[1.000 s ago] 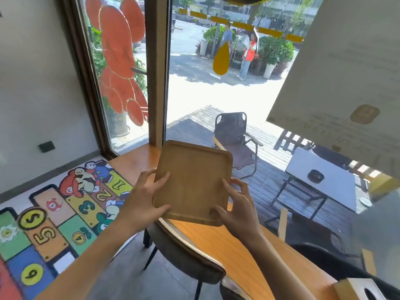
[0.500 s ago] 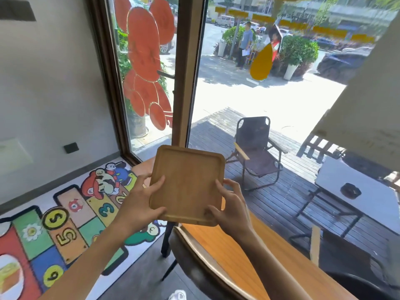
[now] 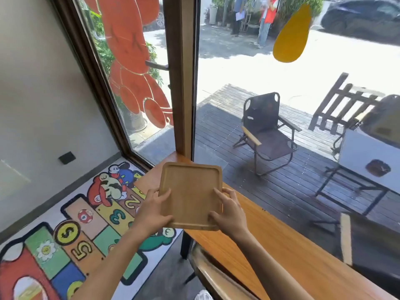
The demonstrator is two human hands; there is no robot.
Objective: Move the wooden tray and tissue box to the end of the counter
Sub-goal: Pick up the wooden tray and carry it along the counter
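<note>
I hold a square wooden tray (image 3: 190, 191) with a raised rim in both hands, over the far left end of the wooden counter (image 3: 270, 252). My left hand (image 3: 154, 211) grips its left edge, thumb on top. My right hand (image 3: 229, 213) grips its right edge near the front corner. The tray is roughly level; I cannot tell whether it touches the counter. The tissue box is out of view.
The counter runs along a big window and ends at a wooden window post (image 3: 180, 83). A chair back (image 3: 214, 278) stands close to the counter's near edge. A colourful number mat (image 3: 71, 234) covers the floor to the left.
The tray has travelled further left along the counter toward its end by the window post, and lower. The view has swung left, so the tissue box seen a second ago is gone from sight.
</note>
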